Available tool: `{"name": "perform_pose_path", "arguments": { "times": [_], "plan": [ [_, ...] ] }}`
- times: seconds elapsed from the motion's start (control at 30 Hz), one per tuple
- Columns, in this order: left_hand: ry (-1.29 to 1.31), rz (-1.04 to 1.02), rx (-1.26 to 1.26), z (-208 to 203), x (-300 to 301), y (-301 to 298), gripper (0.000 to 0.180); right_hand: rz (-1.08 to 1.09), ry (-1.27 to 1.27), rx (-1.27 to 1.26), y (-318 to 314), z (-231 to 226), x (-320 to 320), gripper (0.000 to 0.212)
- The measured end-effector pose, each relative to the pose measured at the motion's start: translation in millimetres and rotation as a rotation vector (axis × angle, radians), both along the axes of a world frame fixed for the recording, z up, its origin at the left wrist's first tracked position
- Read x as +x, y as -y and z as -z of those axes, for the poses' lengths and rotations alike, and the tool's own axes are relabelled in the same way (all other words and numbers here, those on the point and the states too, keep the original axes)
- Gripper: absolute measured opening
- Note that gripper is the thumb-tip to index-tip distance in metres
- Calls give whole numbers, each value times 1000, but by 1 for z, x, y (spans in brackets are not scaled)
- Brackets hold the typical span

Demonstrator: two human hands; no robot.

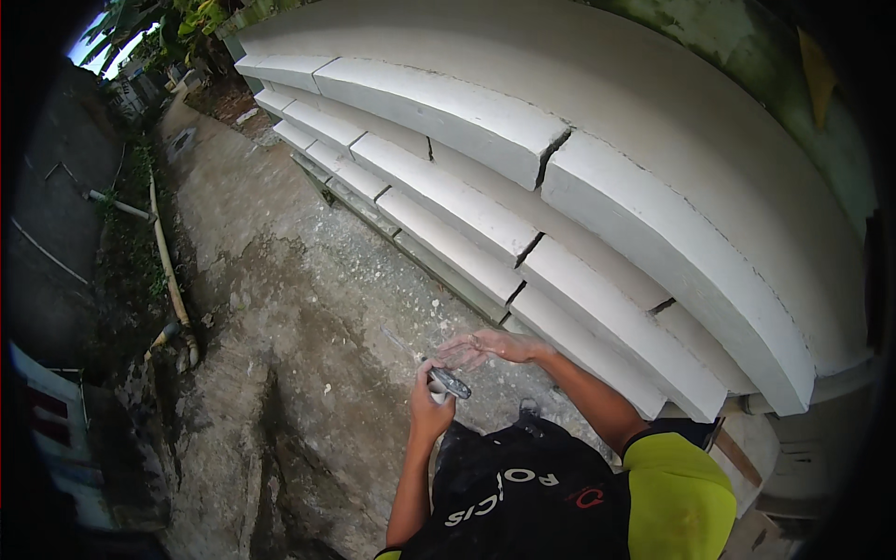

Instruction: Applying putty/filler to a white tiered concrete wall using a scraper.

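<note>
My left hand (431,411) is wrapped round a dark grey hand tool (451,383) smeared with white. A thin pale streak, perhaps its blade seen edge-on, runs up and left from it; I cannot tell the tool's exact kind. Just above, my right hand (490,347) is held flat with its fingers stretched out to the left. Whitish dust or paste coats its palm and fingers. The fingertips come close to the tool's upper end, and whether they touch it is not clear. Both hands are over the rough concrete ground (317,308), in front of my dark apron-like top (532,485).
Long white stepped blocks (448,191) with dark gaps between them run along the wall (560,65) ahead and to the right. A pale pipe (168,261) lies along the left edge of the path, beside a dark wall (56,215). Plants (191,23) grow at the far left.
</note>
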State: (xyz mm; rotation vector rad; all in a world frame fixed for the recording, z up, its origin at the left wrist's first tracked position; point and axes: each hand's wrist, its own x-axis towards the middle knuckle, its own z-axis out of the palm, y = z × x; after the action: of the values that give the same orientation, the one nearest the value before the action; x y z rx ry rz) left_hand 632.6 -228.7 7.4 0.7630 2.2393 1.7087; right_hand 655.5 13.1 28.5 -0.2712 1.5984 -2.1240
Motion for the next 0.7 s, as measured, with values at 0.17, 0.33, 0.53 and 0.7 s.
{"name": "perform_pose_path", "arguments": {
  "times": [0.17,0.33,0.53,0.7],
  "plan": [
    [-356,274,-97,-9,15,-46,61,456,-226,614,42,22,80,60],
    [-313,594,-88,-16,30,-84,72,634,87,551,25,-5,154,77],
    [81,510,71,-33,38,-139,85,933,120,706,-9,-42,262,58],
    [-708,567,-128,-31,39,-225,84,1159,239,617,-12,-40,366,52]
  ]
}}
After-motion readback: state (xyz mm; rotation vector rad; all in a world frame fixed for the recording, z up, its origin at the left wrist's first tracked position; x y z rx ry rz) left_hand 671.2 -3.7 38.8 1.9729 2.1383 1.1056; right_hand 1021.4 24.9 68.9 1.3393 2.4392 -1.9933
